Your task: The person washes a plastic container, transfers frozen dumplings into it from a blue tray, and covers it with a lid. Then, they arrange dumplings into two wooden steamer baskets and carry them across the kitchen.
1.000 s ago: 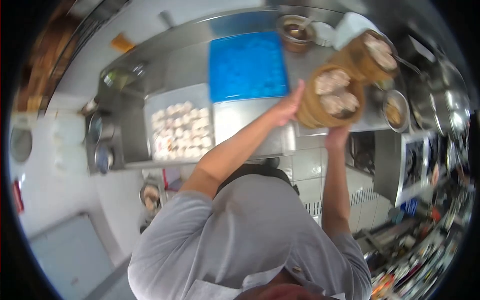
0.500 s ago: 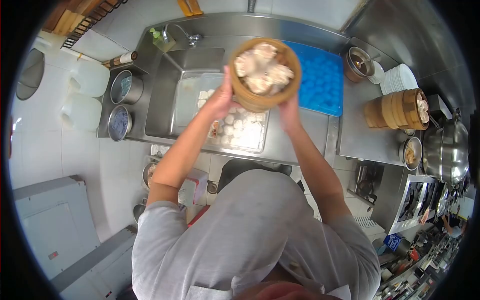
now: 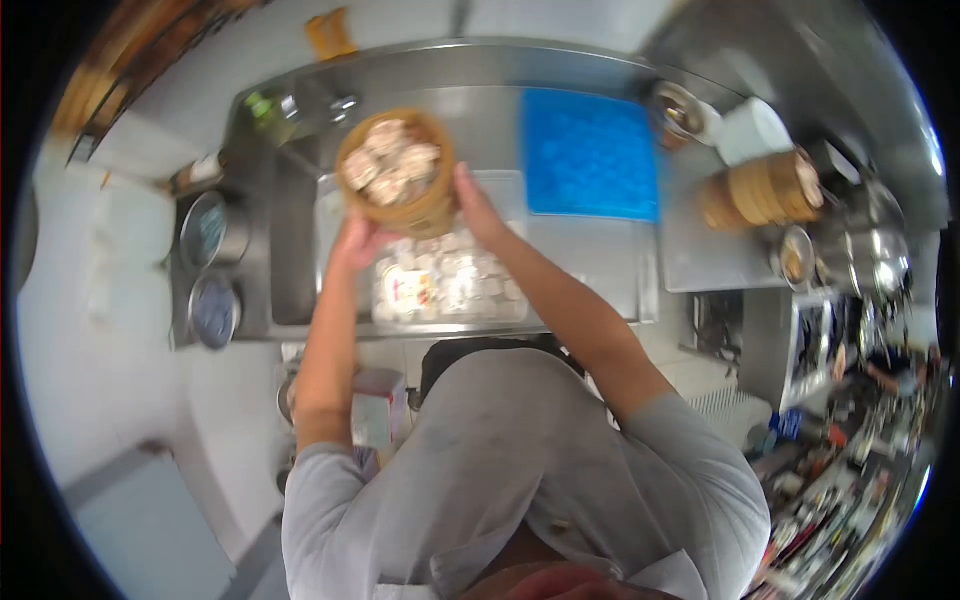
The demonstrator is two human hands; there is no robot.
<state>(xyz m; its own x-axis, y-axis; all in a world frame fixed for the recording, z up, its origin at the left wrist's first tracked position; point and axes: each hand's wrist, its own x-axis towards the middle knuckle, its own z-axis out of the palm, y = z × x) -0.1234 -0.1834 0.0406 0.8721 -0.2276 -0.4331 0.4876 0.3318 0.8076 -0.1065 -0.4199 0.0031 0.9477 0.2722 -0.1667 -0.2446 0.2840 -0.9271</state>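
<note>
A round bamboo steamer (image 3: 425, 212) is held up between both my hands, over the sink side of the steel counter. Several pale dumplings (image 3: 388, 165) sit in its top. My left hand (image 3: 357, 240) grips its lower left side, and my right hand (image 3: 478, 205) presses against its right side. Beneath it lies a clear plastic tray (image 3: 522, 200) holding rows of whitish pieces, with a printed label (image 3: 408, 290) on or among them. The steamer covers part of that tray and of the sink. Motion blurs the view somewhat.
A blue tray (image 3: 590, 155) lies right of the clear one. Stacked bamboo steamers (image 3: 755, 195), white plates (image 3: 752, 132) and a bowl of food (image 3: 795, 255) stand further right. Two metal containers (image 3: 228, 235) (image 3: 215, 310) sit left of the sink (image 3: 295, 250). A tap (image 3: 343, 108) is behind.
Both hands have carried the steamer to the left, away from the blue tray and toward the sink. My view has shifted too, and more of the clear tray shows on its right.
</note>
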